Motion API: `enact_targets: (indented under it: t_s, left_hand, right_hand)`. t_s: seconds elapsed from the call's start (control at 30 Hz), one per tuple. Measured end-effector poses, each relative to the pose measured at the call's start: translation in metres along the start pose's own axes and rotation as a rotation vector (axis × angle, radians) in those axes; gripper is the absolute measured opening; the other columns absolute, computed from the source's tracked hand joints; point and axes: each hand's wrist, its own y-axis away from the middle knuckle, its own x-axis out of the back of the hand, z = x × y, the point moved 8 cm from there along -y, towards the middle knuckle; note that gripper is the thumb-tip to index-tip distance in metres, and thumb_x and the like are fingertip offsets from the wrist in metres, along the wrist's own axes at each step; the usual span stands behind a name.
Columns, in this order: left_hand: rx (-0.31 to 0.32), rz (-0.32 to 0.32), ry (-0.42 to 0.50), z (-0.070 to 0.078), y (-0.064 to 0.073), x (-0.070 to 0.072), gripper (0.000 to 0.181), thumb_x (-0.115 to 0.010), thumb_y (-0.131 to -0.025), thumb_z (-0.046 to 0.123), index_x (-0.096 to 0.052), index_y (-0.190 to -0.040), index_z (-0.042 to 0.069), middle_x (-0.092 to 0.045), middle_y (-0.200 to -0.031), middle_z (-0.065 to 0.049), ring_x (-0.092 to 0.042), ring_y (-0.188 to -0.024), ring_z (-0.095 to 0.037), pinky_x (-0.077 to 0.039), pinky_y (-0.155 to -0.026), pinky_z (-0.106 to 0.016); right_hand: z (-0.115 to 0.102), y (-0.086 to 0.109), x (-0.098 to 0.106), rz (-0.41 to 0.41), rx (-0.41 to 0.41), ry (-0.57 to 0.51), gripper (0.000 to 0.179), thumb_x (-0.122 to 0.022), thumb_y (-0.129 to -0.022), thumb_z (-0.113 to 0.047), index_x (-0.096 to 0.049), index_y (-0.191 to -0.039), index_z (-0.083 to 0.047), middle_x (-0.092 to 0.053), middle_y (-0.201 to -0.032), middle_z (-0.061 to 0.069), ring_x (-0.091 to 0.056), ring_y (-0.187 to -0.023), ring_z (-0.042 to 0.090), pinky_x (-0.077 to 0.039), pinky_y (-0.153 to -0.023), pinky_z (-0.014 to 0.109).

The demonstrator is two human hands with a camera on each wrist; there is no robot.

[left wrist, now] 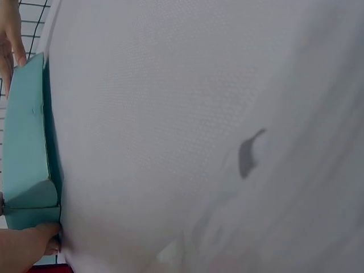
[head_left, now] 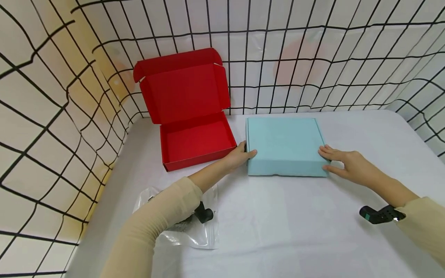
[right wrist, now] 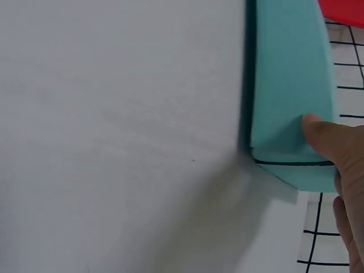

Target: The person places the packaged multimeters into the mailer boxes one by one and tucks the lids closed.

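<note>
By the left hand (head_left: pixel 238 156), the left edge of the closed light-blue box (head_left: pixel 285 139) is held between thumb and fingers, while its right side is met by the right hand (head_left: pixel 351 166) with fingers loosely spread — the box being laid flat on the white table (head_left: pixel 278 224), just right of the open red box (head_left: pixel 198 159). The step in hand is judged to be the steadying or placing of the light-blue box; even pressure from both sides seems called for before its lid is lifted.
</note>
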Motion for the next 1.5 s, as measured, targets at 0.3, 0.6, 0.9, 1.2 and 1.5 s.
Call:
enact_targets:
  t_s: [0.3,0.6,0.9,1.2,1.5]
  left_hand:
    - [0.018,-0.007,-0.030,-0.003,-0.002,0.000,0.073,-0.049,-0.093,0.029,-0.003,-0.147,0.010,-0.009,-0.153,-0.003,-0.014,-0.137,-0.020,-0.025,-0.110,-0.038]
    - [0.021,-0.008,-0.030,-0.005,-0.001,0.001,0.075,-0.049,-0.093,0.030,0.000,-0.147,0.012,-0.005,-0.153,-0.002,-0.010,-0.138,-0.020,-0.025,-0.110,-0.038]
    - [0.012,-0.017,-0.040,-0.003,0.000,-0.001,0.074,-0.048,-0.094,0.030,-0.001,-0.147,0.010,-0.005,-0.153,-0.003,-0.010,-0.139,-0.020,-0.024,-0.110,-0.038]
    - [0.016,-0.019,-0.039,-0.003,0.000,-0.002,0.074,-0.048,-0.094,0.030,0.001,-0.147,0.012,-0.004,-0.153,-0.002,-0.010,-0.138,-0.020,-0.025,-0.110,-0.038]
    - [0.024,-0.015,-0.043,-0.004,0.002,-0.001,0.076,-0.049,-0.093,0.033,0.000,-0.147,0.013,-0.005,-0.153,-0.002,-0.010,-0.138,-0.020,-0.025,-0.110,-0.039]
  right_hand:
    - [-0.006,0.001,0.000,0.005,0.030,0.052,0.063,-0.074,-0.074,-0.022,-0.050,-0.129,-0.005,-0.049,-0.131,0.016,-0.041,-0.124,0.019,-0.037,-0.093,0.011]
    - [-0.008,0.007,-0.004,0.197,0.161,0.106,0.066,-0.078,-0.063,-0.010,-0.055,-0.124,-0.004,-0.055,-0.123,0.018,-0.045,-0.123,0.016,-0.015,-0.097,0.000]
    - [-0.009,0.012,-0.006,0.243,0.168,0.099,0.074,-0.080,-0.057,-0.006,-0.054,-0.126,-0.004,-0.054,-0.124,0.020,-0.035,-0.128,0.006,-0.014,-0.098,0.000]
    - [-0.009,0.017,-0.008,0.331,0.230,0.093,0.054,-0.060,-0.083,-0.038,-0.053,-0.127,-0.007,-0.056,-0.122,0.021,-0.036,-0.128,0.007,-0.016,-0.100,0.002]
    - [-0.009,0.021,-0.010,0.433,0.262,0.083,0.055,-0.039,-0.092,-0.048,-0.056,-0.125,-0.007,-0.057,-0.121,0.017,-0.040,-0.127,0.009,-0.021,-0.102,0.007]
